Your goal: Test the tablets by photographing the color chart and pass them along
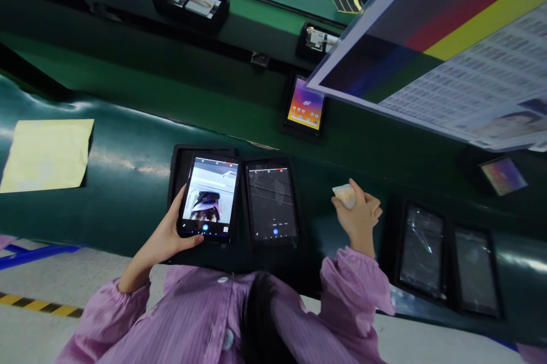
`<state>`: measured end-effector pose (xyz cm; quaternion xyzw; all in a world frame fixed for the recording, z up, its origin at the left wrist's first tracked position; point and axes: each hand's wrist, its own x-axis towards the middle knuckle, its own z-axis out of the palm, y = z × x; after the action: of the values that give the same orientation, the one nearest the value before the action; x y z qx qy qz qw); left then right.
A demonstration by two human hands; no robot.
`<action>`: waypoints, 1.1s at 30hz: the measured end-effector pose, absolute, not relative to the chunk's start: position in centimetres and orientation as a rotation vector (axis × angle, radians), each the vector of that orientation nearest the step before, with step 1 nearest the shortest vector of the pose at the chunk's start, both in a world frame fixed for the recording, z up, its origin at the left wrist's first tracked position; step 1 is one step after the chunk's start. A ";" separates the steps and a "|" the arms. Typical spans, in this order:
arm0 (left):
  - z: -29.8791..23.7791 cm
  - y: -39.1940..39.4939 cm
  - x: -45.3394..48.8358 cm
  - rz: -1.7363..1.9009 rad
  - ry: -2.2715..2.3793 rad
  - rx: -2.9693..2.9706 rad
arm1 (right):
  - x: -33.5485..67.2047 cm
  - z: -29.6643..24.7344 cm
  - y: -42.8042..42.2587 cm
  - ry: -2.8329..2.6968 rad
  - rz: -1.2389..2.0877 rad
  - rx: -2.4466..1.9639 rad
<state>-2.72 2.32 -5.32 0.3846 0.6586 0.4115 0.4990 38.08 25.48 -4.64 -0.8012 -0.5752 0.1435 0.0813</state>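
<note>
My left hand [173, 233] is closed round the lower left of a tablet [210, 193], thumb over its bottom edge. The lit screen shows a camera picture. Under this tablet, a black tray [177, 167] shows at the upper left. Just to the right lies a second tablet [272, 204], its camera screen mostly dark. Out to the right, my right hand [358, 213] pinches a small whitish, cream-coloured pad [345, 195] between thumb and fingers, above the green bench; its exact kind is not clear.
Two dark tablets [423, 250] lie in black trays at the right. Beyond the bench edge, a lit tablet [305, 105] and opened devices [192, 2] sit on the green line. A printed board [448, 56] overhangs the upper right. Yellow paper [47, 153] lies left.
</note>
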 end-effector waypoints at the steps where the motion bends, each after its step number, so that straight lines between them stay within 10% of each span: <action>1: -5.3 2.3 -2.8 0.996 1.576 0.928 | 38.2 -4.7 25.5 -1.714 0.434 -2.389; 33: -6.0 -2.0 0.3 1.162 2.049 0.560 | 34.9 -1.6 38.3 -2.022 0.549 -2.101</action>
<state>0.34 -1.98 -5.96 0.2166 0.7920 0.4492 0.3521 34.90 38.28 -1.59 -0.7054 -0.6788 0.1845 0.0871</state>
